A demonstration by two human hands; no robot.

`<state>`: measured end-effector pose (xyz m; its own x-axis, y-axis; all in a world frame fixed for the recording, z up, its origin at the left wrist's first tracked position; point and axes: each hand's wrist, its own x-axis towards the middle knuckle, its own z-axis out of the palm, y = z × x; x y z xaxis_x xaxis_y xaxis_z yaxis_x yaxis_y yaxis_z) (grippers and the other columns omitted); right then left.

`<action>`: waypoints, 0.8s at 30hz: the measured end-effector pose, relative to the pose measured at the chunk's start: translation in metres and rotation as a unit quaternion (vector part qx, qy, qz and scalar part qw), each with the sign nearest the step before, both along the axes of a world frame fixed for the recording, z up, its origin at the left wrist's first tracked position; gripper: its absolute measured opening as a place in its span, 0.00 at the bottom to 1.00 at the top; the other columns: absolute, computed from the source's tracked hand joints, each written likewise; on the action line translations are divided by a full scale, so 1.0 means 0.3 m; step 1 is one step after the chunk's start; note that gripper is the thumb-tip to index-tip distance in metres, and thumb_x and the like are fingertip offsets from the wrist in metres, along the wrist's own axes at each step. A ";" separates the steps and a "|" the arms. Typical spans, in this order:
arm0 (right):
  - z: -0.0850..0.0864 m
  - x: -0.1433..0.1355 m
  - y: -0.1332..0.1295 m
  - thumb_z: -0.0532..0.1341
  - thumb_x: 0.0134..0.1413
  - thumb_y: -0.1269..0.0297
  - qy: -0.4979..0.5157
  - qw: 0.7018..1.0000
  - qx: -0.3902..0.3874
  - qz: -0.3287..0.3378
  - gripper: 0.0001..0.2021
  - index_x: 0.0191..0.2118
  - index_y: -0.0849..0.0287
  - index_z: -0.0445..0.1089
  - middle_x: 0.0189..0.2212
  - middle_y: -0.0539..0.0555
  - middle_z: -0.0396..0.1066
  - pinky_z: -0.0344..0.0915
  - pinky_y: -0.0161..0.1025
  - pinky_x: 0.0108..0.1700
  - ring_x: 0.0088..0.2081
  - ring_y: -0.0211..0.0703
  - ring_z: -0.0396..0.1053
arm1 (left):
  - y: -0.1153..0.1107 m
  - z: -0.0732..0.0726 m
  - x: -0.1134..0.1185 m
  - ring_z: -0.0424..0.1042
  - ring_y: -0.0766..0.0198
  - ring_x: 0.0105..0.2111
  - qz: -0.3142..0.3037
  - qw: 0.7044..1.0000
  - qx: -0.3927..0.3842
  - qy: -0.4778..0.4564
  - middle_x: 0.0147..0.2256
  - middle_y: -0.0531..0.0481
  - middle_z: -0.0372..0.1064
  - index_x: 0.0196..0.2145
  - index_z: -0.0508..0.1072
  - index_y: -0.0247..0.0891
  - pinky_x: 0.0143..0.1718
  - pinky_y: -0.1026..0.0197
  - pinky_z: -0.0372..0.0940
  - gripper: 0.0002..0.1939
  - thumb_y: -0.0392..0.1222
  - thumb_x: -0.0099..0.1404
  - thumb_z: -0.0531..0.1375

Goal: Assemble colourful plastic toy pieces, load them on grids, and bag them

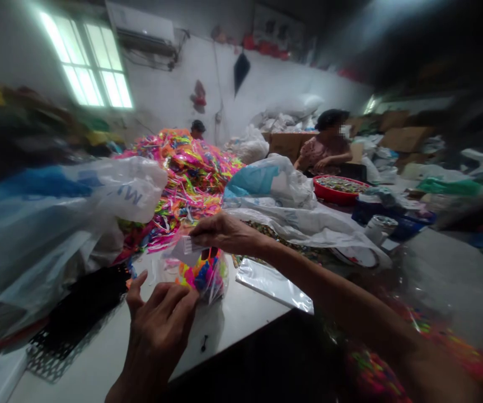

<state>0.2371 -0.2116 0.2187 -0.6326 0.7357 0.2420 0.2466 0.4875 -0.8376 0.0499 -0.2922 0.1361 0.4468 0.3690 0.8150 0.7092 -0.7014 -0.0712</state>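
Note:
My right hand [224, 232] is closed on a small white card [188, 249] above a clear plastic bag [216, 282] of brightly coloured pieces. The bag rests on the white table [241, 330]. Its top lies behind the card and my fingers. My left hand [161, 313] is at the bag's near left side, thumb raised and apart, the other fingers bent with their tips near the bag. Nothing shows between the left thumb and fingers.
A heap of colourful strips [191, 173] rises behind the table. Flat clear bags [275, 284] lie to the right. A large plastic sack [56, 224] is at the left, a black perforated tray [77, 319] below it. A person [327, 148] sits behind a red basin [337, 195].

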 end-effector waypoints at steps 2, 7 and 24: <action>-0.008 -0.007 -0.007 0.57 0.53 0.72 -0.090 0.995 0.025 0.029 0.08 0.35 0.66 0.73 0.24 0.49 0.70 0.61 0.28 0.28 0.25 0.32 0.67 | -0.014 0.006 0.000 0.69 0.67 0.31 -0.011 1.000 0.009 -0.007 0.27 0.57 0.71 0.33 0.72 0.41 0.58 0.43 0.43 0.08 0.30 0.58 0.60; -0.062 -0.083 -0.061 0.60 0.46 0.71 -0.380 0.907 0.173 0.057 0.06 0.31 0.65 0.74 0.24 0.53 0.71 0.53 0.31 0.24 0.24 0.36 0.64 | -0.024 0.018 0.002 0.67 0.67 0.28 -0.053 0.998 0.028 0.006 0.25 0.56 0.69 0.32 0.74 0.42 0.57 0.43 0.45 0.09 0.30 0.55 0.62; 0.006 0.077 -0.161 0.56 0.52 0.73 -0.385 0.874 0.295 -0.023 0.07 0.27 0.62 0.70 0.23 0.49 0.65 0.48 0.35 0.30 0.24 0.34 0.52 | 0.141 -0.124 0.012 0.48 0.48 0.62 -0.024 0.913 -0.270 -0.306 0.63 0.40 0.45 0.64 0.42 0.42 0.62 0.47 0.45 0.55 0.51 0.46 0.69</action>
